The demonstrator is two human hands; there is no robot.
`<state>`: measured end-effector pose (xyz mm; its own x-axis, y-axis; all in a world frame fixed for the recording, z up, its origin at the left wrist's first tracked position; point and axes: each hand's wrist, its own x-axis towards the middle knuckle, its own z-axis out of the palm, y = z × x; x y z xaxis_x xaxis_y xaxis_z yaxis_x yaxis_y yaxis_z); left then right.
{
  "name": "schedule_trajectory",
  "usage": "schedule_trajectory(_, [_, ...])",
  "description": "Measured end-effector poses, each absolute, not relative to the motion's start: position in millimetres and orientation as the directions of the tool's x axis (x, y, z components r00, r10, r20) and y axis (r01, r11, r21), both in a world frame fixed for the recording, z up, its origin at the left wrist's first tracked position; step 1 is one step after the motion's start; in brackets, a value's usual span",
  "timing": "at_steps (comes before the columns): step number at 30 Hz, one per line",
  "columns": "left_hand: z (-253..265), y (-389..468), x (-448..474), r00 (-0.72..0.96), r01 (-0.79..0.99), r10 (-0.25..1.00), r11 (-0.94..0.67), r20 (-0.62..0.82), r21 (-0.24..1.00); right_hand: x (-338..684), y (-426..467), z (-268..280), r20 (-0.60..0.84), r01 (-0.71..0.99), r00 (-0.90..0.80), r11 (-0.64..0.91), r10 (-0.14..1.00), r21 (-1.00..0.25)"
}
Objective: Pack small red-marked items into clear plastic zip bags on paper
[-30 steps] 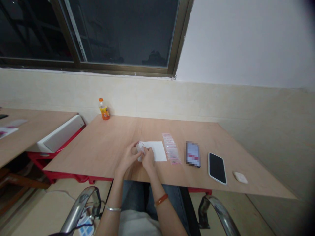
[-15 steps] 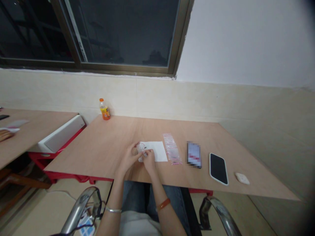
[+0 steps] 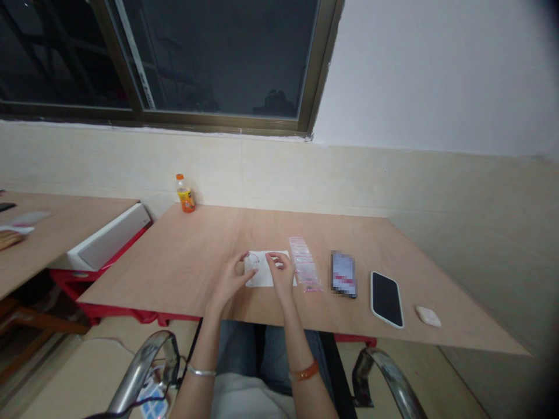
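Observation:
My left hand (image 3: 233, 277) holds a small clear plastic piece, which looks like a little bag (image 3: 253, 262), between thumb and fingers at the left side of a white sheet of paper (image 3: 264, 278). A thin reddish line shows on the clear plastic. Over the paper's right part, my right hand (image 3: 283, 272) is apart from the plastic, its thumb and fingertips drawn together; whatever they may pinch is too small to make out. Just right of the paper lies a row of overlapping clear plastic bags (image 3: 305, 265) with pink edges.
Right of the bags on the wooden table (image 3: 196, 250) lie a phone with a blurred screen (image 3: 343, 273), a white-framed dark device (image 3: 386, 299) and a small white object (image 3: 428, 316). An orange drink bottle (image 3: 186, 195) stands at the back left. Metal armrests (image 3: 144, 366) flank me.
My right hand has moved right, away from the clear plastic and my left hand, and is now above the paper's right part. My left hand has stayed almost in place.

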<state>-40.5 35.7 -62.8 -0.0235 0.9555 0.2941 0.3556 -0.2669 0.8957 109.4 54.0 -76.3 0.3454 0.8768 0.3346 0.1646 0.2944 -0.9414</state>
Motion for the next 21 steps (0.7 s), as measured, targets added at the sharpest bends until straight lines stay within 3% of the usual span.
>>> schedule_trajectory(5, [-68.9, 38.2, -41.3, 0.013, 0.369, 0.949, -0.298, 0.315, 0.880, 103.2, 45.1, -53.2, 0.434, 0.194, 0.239, 0.395, 0.868, -0.898])
schedule_trajectory(10, [-71.0, 39.5, -43.3, -0.014, 0.352, 0.948, -0.292, 0.317, 0.889, 102.3, 53.1, -64.3, 0.464, 0.186, 0.136, 0.437, 0.875, -0.880])
schedule_trajectory(21, [-72.4, 39.4, -46.3, -0.027, 0.347, 0.945, -0.297, 0.326, 0.890, 90.3, 76.4, -139.9, 0.285, 0.534, 0.061, 0.210, 0.957, -0.819])
